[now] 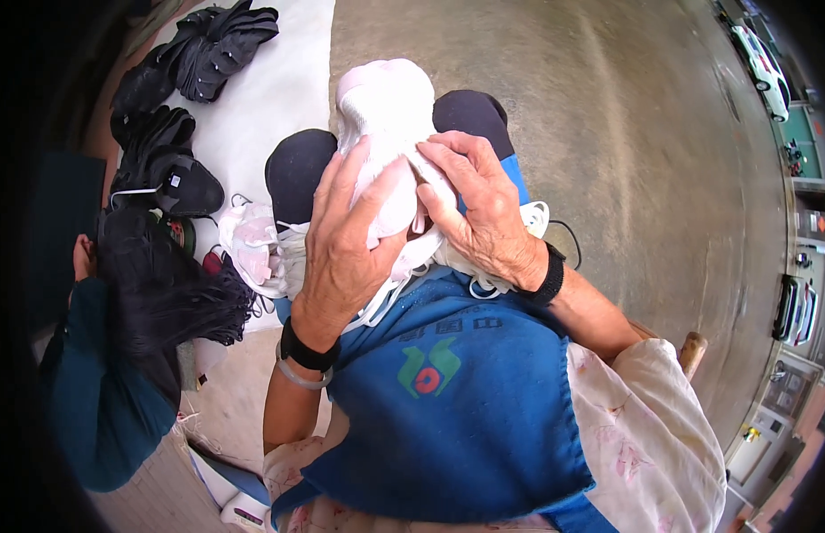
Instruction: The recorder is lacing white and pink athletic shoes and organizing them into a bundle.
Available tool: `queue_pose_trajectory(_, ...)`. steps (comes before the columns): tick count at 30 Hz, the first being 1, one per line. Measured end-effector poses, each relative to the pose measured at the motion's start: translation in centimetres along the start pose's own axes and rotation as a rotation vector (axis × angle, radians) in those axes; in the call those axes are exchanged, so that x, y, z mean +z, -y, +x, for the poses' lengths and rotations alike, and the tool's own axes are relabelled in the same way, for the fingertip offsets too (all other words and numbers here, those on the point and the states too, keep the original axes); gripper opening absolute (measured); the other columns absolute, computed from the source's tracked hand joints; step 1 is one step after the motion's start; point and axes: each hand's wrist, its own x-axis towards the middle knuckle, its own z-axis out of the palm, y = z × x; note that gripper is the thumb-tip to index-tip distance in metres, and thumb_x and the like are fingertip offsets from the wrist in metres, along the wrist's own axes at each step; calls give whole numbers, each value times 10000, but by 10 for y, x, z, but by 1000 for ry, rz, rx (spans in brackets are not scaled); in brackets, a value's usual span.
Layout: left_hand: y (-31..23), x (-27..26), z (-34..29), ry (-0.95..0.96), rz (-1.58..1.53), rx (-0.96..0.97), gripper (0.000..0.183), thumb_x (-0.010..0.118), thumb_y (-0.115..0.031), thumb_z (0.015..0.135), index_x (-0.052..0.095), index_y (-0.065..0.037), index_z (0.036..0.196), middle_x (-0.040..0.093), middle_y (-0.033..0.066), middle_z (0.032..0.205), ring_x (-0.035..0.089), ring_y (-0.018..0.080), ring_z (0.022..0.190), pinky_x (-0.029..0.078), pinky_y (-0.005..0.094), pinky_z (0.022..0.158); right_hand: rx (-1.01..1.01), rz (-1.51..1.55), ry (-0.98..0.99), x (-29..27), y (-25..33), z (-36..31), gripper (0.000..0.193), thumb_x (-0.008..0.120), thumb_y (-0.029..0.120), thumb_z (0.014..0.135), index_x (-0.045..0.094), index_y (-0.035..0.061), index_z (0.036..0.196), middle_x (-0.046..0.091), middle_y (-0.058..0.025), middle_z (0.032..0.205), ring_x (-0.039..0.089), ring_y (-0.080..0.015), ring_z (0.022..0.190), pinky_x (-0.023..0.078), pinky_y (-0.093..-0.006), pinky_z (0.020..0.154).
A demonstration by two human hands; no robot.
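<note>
Seen from above, seated, knees together in black leggings, blue apron [466, 417] spread over the lap. Resting on the knees: a white and pale pink shoe upper [388, 133], soft knit, toe end pointing away from the body. Left hand [346, 240] laid flat along the upper's left side, fingers long and only slightly curled, palm pressing the fabric, thumb tucked underneath toward the white laces [404, 284]. Right hand [479, 209] draped over the upper's right side, fingers bent and pinching the knit near its middle, fingertips close to the left hand's. Both hands in contact with the same piece. Black wristband on each wrist, plus a clear bangle [299, 377] on the left. White laces or cords trailing from under the hands onto the apron; possibly part of a second upper beneath, hard to tell. To the left on a white sheet [279, 98]: a heap of black shoe uppers [177, 98], and nearer the knee a small pile of white and pink uppers [253, 244]. Lower left: another person [119, 355] in a dark teal top, dark hair, crouched beside the sheet. Bare concrete floor [626, 160] ahead and to the right. Wooden chair post [692, 349] just behind the right elbow.
</note>
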Motion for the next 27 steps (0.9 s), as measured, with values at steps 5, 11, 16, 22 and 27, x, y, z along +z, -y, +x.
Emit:
queue_pose_trajectory(5,0,-8,0,123,107,34,483,695,-56,727,574,-41,1194,439,171,1365,412,434,1225,391,478,1005,45,142,-18,-5,11,3,344,637,114,820,571,-45,1117,560,-200,1061,572,-307,971,487,-364,801)
queue_pose_trajectory(11,-7,-14,9,273,85,50,502,674,-82,661,559,36,1135,432,233,1364,388,452,1257,306,503,1058,536,178,208,-20,-22,22,336,510,252,901,547,-44,1056,558,-231,979,573,-318,914,464,-388,767)
queue_pose_trajectory(16,28,-20,0,361,-142,42,459,641,-161,790,520,30,1189,448,235,1352,447,382,1233,297,480,1062,632,179,253,-5,-49,30,380,450,325,930,543,-43,920,548,-227,754,560,-352,717,447,-397,672)
queue_pose_trajectory(22,46,-13,29,127,-558,-669,565,527,-270,927,358,80,1338,412,245,1371,427,270,1256,314,360,1058,343,-52,85,27,-60,32,267,588,235,871,616,-31,873,580,-240,758,584,-378,774,468,-459,691)
queue_pose_trajectory(27,64,-10,42,299,-727,-774,828,630,-278,863,144,60,1441,322,273,1420,350,299,1316,308,372,1069,606,186,59,36,-68,40,327,582,246,869,623,-55,989,620,-277,903,617,-369,834,486,-419,745)
